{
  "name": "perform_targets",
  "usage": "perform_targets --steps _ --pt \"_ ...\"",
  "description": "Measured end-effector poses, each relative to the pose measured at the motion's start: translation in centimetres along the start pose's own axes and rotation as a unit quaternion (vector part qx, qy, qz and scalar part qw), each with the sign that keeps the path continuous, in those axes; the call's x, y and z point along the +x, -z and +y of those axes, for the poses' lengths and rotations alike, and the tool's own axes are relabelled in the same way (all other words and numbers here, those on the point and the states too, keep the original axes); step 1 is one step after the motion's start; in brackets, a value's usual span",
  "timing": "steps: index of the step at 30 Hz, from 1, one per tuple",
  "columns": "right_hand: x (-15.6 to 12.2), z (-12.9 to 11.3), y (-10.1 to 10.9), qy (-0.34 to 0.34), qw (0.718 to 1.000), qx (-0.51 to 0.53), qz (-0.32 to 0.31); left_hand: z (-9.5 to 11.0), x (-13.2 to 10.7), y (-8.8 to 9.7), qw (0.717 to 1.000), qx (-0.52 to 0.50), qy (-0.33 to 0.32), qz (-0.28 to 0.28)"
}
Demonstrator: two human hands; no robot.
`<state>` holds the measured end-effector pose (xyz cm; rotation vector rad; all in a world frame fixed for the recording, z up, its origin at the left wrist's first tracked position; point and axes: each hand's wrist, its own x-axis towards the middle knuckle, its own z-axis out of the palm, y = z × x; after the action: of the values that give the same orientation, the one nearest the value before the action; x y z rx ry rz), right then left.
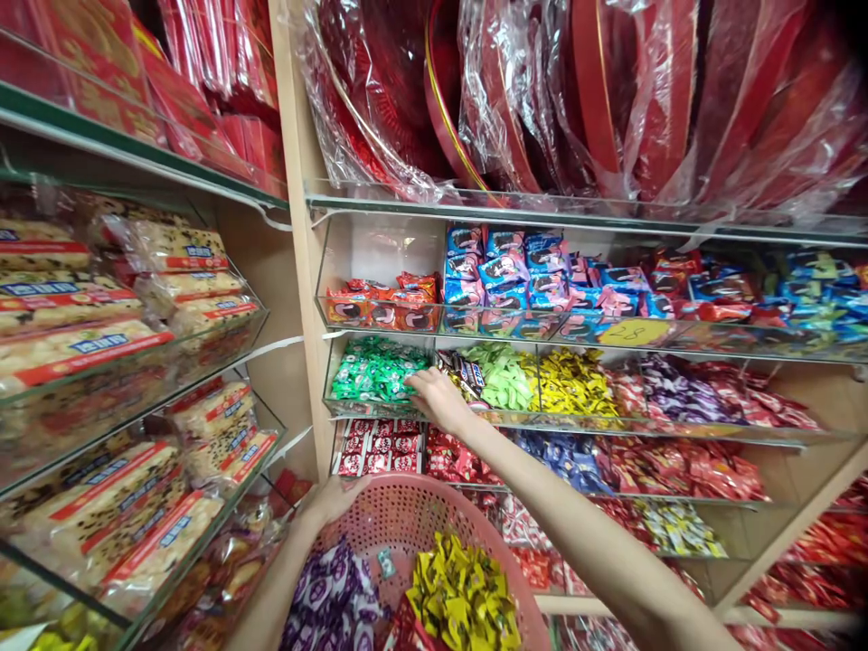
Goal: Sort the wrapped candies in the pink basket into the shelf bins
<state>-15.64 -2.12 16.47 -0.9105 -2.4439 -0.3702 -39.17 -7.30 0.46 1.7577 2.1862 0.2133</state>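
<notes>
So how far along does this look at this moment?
Done: the pink plastic basket already holds purple-wrapped sweets and yellow-wrapped sweets. In hand: the right hand touches green-wrapped sweets in their shelf bin; the left hand grips the basket's rim. Left: other bins, like the pale green sweets, remain full.

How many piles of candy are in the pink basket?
2: in the pink basket, a purple pile at left and a yellow pile at right. Others may be hidden under them.
</notes>
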Motion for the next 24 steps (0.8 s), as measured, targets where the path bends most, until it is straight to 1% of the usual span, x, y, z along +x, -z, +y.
perform_targets --steps 2,4,7,9,12,15,19,21,24 --pt "1.8 0.1 -1.2 0.003 0.999 -0.038 -0.009 0.1 -0.2 0.3 1.000 0.002 -0.001 0.000" --pt "2.8 0.2 -2.1 -0.004 0.998 -0.054 -0.019 0.3 -0.4 0.5 1.000 0.000 0.006 0.003" --pt "3.2 0.3 -3.0 -0.006 0.998 -0.059 -0.025 0.3 -0.5 0.9 1.000 -0.009 0.016 0.004" --pt "3.2 0.3 -3.3 0.000 0.998 -0.060 -0.015 0.4 -0.5 1.0 1.000 -0.011 0.019 0.001" --pt "3.0 0.3 -3.5 -0.001 0.998 -0.059 -0.003 0.5 -0.4 1.1 1.000 -0.001 0.020 0.004" --pt "3.0 0.5 -3.6 -0.013 0.999 -0.048 -0.005 0.6 -0.1 0.9 1.000 0.008 0.018 0.006" --pt "3.2 0.9 -3.8 -0.028 1.000 -0.008 0.000 0.5 0.3 0.6 1.000 0.006 0.011 0.004" --pt "3.2 0.9 -3.4 -0.046 0.998 0.037 0.017 0.5 0.5 0.5 1.000 0.007 0.009 0.004" --pt "2.2 0.3 -2.0 -0.062 0.987 0.125 0.074 0.6 0.5 0.6 1.000 0.011 0.014 0.004"
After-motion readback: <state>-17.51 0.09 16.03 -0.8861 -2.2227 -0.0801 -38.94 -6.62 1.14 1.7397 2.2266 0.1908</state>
